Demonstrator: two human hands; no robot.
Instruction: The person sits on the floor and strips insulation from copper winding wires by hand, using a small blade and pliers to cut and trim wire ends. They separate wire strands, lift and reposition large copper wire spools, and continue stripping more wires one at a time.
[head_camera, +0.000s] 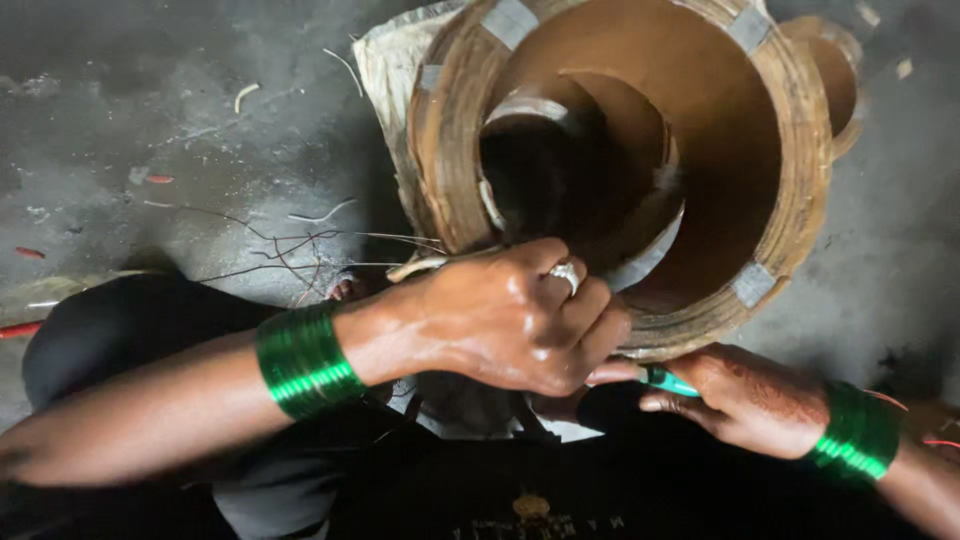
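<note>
A large brown coil of wound flat strip, bound with grey tape bands, stands on its side in front of me with a smaller coil inside it. My left hand, ring on one finger and green bangles on the wrist, is closed on the coil's near rim. Lower right, my right hand, also with green bangles, grips a small teal-handled tool close under the rim. The tool's tip is hidden behind my left hand.
A pale sack lies under the coil on the dark grey floor. Thin wire strands and small scraps lie to the left. My dark-clothed knees fill the bottom of the view.
</note>
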